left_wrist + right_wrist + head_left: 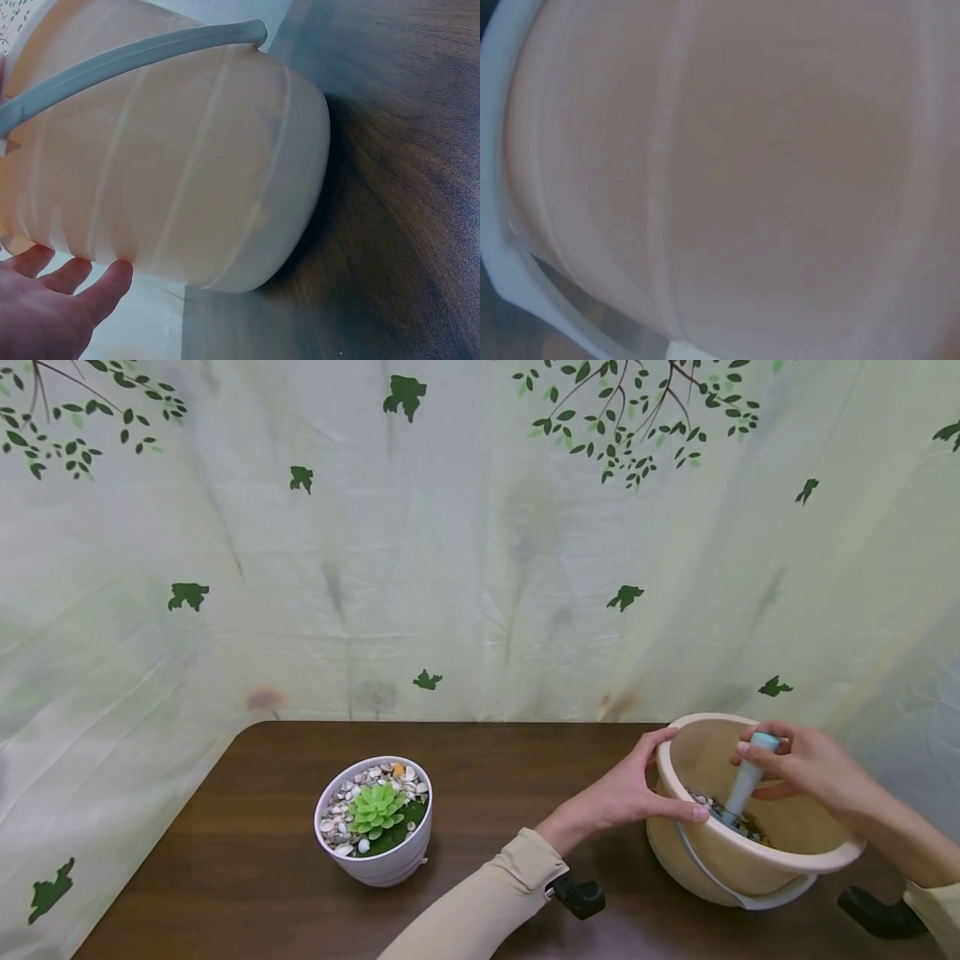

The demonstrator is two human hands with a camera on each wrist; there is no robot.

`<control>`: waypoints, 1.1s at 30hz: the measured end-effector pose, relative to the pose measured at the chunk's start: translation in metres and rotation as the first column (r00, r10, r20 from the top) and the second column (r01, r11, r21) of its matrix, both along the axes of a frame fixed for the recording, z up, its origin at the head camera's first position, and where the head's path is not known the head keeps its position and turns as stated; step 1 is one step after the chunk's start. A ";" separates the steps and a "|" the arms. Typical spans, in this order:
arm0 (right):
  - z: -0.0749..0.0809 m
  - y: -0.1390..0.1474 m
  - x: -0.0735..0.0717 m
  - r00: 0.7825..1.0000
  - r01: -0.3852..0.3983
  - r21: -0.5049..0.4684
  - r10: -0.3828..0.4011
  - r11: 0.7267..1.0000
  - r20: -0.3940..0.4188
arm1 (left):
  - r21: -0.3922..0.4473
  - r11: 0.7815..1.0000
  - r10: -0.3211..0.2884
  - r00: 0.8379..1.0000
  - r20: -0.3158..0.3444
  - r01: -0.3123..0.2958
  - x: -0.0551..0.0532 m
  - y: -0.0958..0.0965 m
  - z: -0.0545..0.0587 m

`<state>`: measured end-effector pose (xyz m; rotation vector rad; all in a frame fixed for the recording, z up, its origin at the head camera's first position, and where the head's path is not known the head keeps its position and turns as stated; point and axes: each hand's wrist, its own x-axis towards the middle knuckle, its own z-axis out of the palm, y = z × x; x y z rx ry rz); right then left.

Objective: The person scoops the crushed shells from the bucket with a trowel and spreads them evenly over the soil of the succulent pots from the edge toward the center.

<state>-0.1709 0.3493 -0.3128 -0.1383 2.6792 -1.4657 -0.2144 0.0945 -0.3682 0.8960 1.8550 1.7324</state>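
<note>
A beige plastic bucket (686, 868) stands at the right of the table, pebbles (752, 831) visible inside it. My left hand (633, 785) grips its left rim, thumb lying over the edge; in the left wrist view the fingers of that hand (56, 307) rest along the bucket's ribbed wall (172, 172). Over the bucket's opening, my right hand (817, 768) holds a small light-blue shovel (745, 787) by its handle. The shovel slants down to the pebbles, its lower end partly hidden behind the rim. Bucket wall (780, 165) fills the right wrist view.
A white pot (382, 867) with a green succulent (377, 808) and pebbles stands left of centre on the brown wooden table (247, 827). The bucket's grey carrying handle (780, 893) hangs down in front. A leaf-patterned curtain (465, 543) hangs behind the table.
</note>
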 end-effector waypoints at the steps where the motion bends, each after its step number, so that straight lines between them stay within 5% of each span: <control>1: 0.000 0.000 -0.002 1.000 0.003 -0.012 -0.003 1.000 0.017 | 0.002 1.000 -0.002 1.000 0.001 0.002 0.000 0.000 0.000; 8: -0.004 0.001 -0.010 0.995 0.051 -0.132 -0.039 0.990 0.091 | 0.023 1.000 0.004 1.000 0.001 -0.004 0.000 0.000 -0.002; 14: -0.001 0.005 -0.008 0.996 0.040 -0.302 -0.014 0.952 0.088 | 0.033 0.999 -0.002 1.000 -0.006 0.003 0.000 0.002 -0.002; 21: 0.001 0.009 0.000 0.999 0.036 -0.507 -0.012 0.861 0.051 | 0.019 1.000 0.000 1.000 -0.010 0.001 -0.001 0.002 -0.003; 26: 0.001 0.014 0.003 1.000 0.027 -0.532 -0.025 0.846 0.010 | 0.019 1.000 -0.005 1.000 -0.017 0.006 -0.001 0.001 -0.003; 33: -0.001 0.030 0.005 1.000 -0.014 -0.666 -0.004 0.745 -0.026 | 0.043 0.999 -0.015 1.000 -0.008 0.016 0.000 0.001 -0.005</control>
